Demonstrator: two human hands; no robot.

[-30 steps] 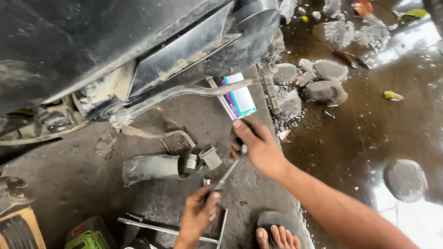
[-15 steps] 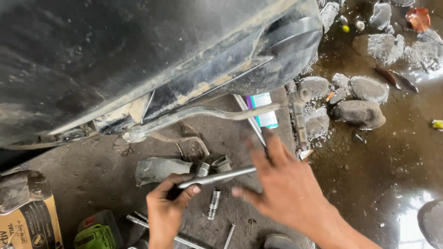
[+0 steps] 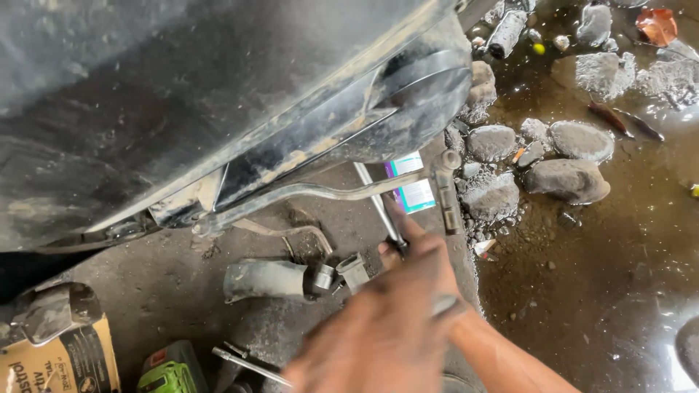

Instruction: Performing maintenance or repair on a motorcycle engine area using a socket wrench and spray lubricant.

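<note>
Both my hands overlap low in the middle of the view, blurred by motion. My left hand (image 3: 342,353) is the nearer blur and seems closed on a grey metal bar, whose tip (image 3: 443,306) pokes out to the right. My right hand (image 3: 415,269) lies just beyond it, its forearm coming in from the lower right. Its fingertips reach over a long steel rod (image 3: 375,204) that lies on the ground beside a white and teal box (image 3: 412,183). Two small metal sockets (image 3: 325,276) sit just left of the hands.
A dirty black vehicle body (image 3: 218,109) overhangs the top left, with a bent steel tube (image 3: 306,193) under it. A grey metal sleeve (image 3: 262,280), a green power tool (image 3: 171,371), a cardboard box (image 3: 69,360) and a thin rod (image 3: 247,364) lie at the left. Stones (image 3: 568,178) and wet mud (image 3: 582,291) lie to the right.
My left hand moved right with the metal bar and now overlaps my right hand, which drew in closer. The view shifted slightly down.
</note>
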